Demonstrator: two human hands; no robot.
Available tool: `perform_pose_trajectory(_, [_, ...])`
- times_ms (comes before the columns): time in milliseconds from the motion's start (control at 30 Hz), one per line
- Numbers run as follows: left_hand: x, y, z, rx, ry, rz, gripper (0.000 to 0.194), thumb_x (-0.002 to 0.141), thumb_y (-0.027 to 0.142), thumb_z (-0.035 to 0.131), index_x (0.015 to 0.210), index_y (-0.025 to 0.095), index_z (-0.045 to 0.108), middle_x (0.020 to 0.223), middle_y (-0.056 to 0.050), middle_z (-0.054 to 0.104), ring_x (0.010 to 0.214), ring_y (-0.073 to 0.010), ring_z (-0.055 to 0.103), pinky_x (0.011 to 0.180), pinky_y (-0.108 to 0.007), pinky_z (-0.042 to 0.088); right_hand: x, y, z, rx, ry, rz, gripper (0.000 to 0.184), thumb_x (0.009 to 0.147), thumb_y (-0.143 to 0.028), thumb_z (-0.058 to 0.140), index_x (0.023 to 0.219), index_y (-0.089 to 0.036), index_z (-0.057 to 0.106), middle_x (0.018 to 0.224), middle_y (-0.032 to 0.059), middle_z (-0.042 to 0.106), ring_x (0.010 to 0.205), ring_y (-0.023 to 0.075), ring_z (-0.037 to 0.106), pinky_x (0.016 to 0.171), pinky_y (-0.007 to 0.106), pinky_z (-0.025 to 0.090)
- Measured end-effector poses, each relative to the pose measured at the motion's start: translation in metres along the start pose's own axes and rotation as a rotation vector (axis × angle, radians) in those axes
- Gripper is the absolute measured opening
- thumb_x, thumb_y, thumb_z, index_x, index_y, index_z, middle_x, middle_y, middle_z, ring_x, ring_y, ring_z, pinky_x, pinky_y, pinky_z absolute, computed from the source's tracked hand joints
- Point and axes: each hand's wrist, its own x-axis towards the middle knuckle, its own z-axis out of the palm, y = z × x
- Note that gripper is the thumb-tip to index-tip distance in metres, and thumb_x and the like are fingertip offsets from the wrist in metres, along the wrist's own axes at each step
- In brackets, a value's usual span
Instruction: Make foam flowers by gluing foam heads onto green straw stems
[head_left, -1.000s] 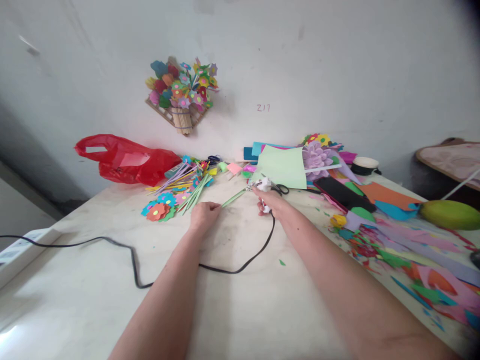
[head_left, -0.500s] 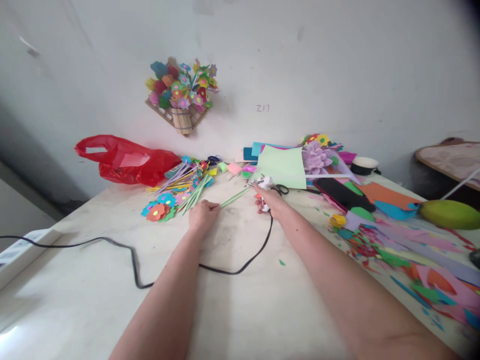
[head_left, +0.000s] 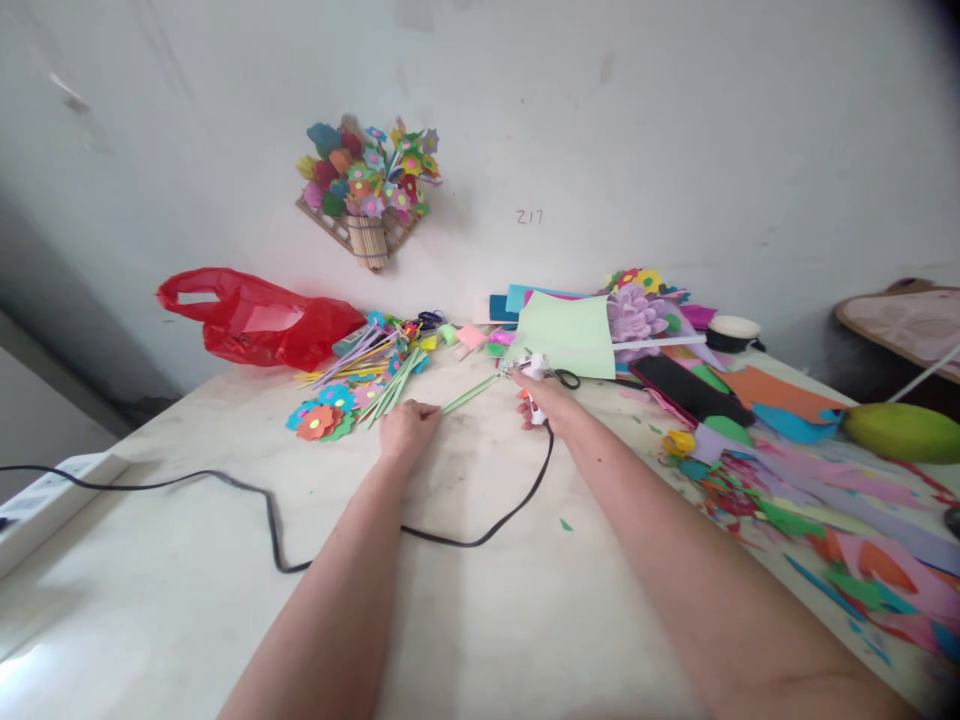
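Scuffed grey wall rises behind a wide whitish counter. At ten o'clock slumps a shiny red plastic bag; at one o'clock lies a pale-green paper-like sheet, partly covering others. From nine o'clock a thin black cord crosses the counter, hidden partway by the left forearm, its outer end cut off. The right hand has its grip closed around a small white corded tool, perhaps a glue gun; fingers mask its handle. Toward twelve o'clock, the left hand pinches the near end of a narrow light-green strip, presumably steadying it for the tool at its far end; whether those touch cannot be told.
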Motion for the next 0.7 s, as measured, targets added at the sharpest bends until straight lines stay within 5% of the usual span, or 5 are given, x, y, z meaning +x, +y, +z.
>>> perform_pose_trajectory(700, [0.0, 0.001, 0.001, 0.011, 0.011, 0.002, 0.03, 0.074, 0.04, 0.05, 0.091, 0.025, 0.07, 0.089, -0.003, 0.068, 0.085, -0.0193, 0.059, 0.07, -0.027, 0.038, 0.01, 0.007, 0.008, -0.051, 0.04, -0.024, 0.036, 0.073, -0.049, 0.057, 0.067, -0.015, 0.049, 0.044, -0.0025, 0.047, 0.033, 0.0091, 0.045, 0.031, 0.023, 0.042])
